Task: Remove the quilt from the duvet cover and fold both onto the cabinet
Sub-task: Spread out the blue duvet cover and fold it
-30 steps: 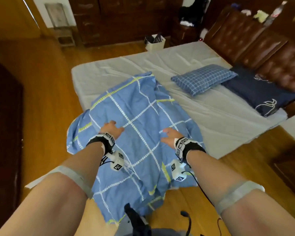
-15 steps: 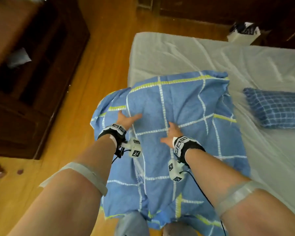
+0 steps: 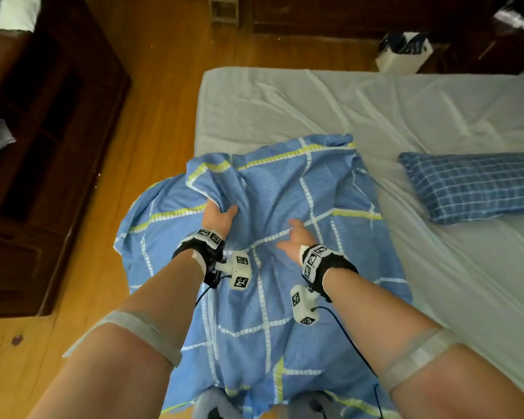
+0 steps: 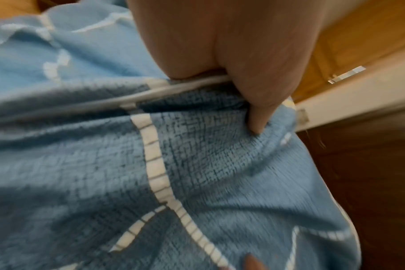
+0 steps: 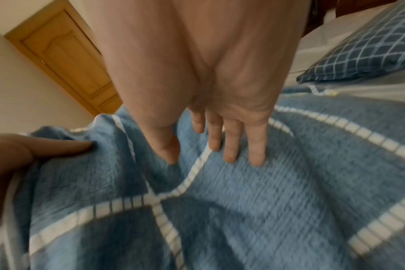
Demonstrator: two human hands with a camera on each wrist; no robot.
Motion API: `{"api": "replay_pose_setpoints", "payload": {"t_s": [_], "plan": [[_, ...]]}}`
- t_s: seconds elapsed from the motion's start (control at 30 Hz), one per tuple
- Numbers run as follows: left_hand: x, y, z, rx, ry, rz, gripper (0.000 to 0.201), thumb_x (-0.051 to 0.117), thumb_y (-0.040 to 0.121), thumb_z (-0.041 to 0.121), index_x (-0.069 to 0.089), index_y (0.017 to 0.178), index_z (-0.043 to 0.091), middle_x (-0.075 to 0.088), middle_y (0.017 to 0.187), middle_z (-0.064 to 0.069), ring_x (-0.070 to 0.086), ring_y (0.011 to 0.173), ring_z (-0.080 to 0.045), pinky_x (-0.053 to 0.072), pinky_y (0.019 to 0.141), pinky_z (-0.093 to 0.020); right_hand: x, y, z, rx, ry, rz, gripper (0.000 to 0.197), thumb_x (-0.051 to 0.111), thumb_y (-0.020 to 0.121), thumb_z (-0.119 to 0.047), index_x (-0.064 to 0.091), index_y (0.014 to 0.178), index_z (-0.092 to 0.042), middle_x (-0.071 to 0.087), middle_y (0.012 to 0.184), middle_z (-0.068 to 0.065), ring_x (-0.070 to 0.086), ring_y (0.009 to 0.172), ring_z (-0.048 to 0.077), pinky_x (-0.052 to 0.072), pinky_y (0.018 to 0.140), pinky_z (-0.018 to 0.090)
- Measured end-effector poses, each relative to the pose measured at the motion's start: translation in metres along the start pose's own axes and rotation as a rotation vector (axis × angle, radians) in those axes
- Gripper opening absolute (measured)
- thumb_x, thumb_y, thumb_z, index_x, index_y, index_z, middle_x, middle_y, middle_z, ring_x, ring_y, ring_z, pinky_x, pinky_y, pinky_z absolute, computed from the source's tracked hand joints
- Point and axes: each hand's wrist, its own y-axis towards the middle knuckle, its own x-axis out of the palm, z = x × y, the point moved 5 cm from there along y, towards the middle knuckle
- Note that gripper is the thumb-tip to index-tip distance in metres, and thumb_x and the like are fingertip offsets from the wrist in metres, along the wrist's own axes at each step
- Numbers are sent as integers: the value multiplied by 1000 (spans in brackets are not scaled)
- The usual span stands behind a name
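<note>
Blue checked cloth, the duvet cover point(image 3: 273, 225), is lying bunched over the near corner of the mattress point(image 3: 315, 104) and spilling off its near edge toward you. Your left hand point(image 3: 217, 215) is gripping a raised fold of it, fingers curled into the fabric. Your right hand point(image 3: 295, 237) is lying on the cover just right of the left, fingers point(image 5: 229, 146) straight and pressing flat. A checked pillow point(image 3: 472, 186) is resting on the mattress, further right.
</note>
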Motion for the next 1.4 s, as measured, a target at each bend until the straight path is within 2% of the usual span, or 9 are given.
{"api": "replay_pose_setpoints", "payload": {"t_s": [0.17, 0.23, 0.43, 0.53, 0.67, 0.8, 0.9, 1.23, 1.4], "plan": [[57, -34, 75, 328, 301, -162, 46, 55, 92, 8, 52, 137, 11, 58, 131, -5, 53, 120, -22, 42, 101, -35, -69, -25, -10, -41, 313, 108, 67, 60, 88, -57, 41, 141, -24, 55, 133, 3, 55, 120, 26, 43, 106, 44], [89, -65, 104, 406, 397, -299, 46, 53, 93, 5, 53, 138, 13, 63, 128, -8, 57, 116, -25, 44, 98, -36, -95, -44, -10, -35, 533, 109, 68, 60, 78, -73, 47, 130, -32, 58, 125, -2, 59, 112, 23, 50, 96, 47], [159, -132, 103, 443, 624, -595, 38, 54, 90, 31, 60, 127, 26, 67, 121, -1, 63, 111, -24, 49, 96, -41, -156, -89, 29, 3, 567, 246, 81, 77, 51, -69, 57, 112, -21, 68, 101, 1, 68, 88, 25, 60, 65, 41], [169, -168, 116, 495, 608, -644, 55, 69, 85, 21, 54, 137, 26, 64, 127, 2, 61, 110, -16, 46, 97, -31, -168, -89, 76, 90, 538, 366, 40, 73, 71, -36, 61, 97, -7, 68, 94, 18, 69, 85, 39, 60, 67, 54], [169, -193, 106, 375, 673, -568, 64, 74, 78, 14, 52, 137, 18, 61, 127, 0, 59, 116, -20, 40, 90, -20, -188, -130, 110, 141, 444, 588, 48, 59, 78, -38, 56, 113, -5, 66, 105, 23, 66, 97, 44, 56, 78, 54], [178, -226, 84, 327, 976, -680, 25, 58, 89, 20, 67, 112, 14, 67, 109, -12, 63, 102, -30, 48, 83, -32, -212, -201, 139, 235, 319, 738, 40, 54, 97, -25, 45, 128, -1, 63, 119, 24, 61, 108, 42, 48, 85, 42], [200, -251, 71, 384, 1000, -750, 22, 56, 90, 18, 70, 106, 11, 67, 106, -15, 63, 102, -33, 51, 84, -35, -214, -237, 181, 336, 296, 809, 39, 55, 97, -22, 43, 126, 1, 63, 119, 25, 61, 108, 42, 47, 85, 42], [275, -366, 22, 486, 973, -977, 11, 63, 86, 17, 71, 86, 10, 68, 88, -11, 63, 86, -27, 54, 82, -36, -171, -329, 331, 594, 279, 953, 44, 49, 98, -22, 40, 135, 0, 61, 121, 26, 60, 111, 42, 47, 96, 50], [298, -417, 3, 470, 1040, -1059, 12, 64, 85, 19, 64, 74, 17, 60, 76, -5, 58, 78, -24, 47, 70, -31, -151, -363, 395, 675, 361, 855, 54, 46, 102, -23, 27, 146, 2, 56, 131, 26, 56, 117, 42, 45, 93, 46]]}}
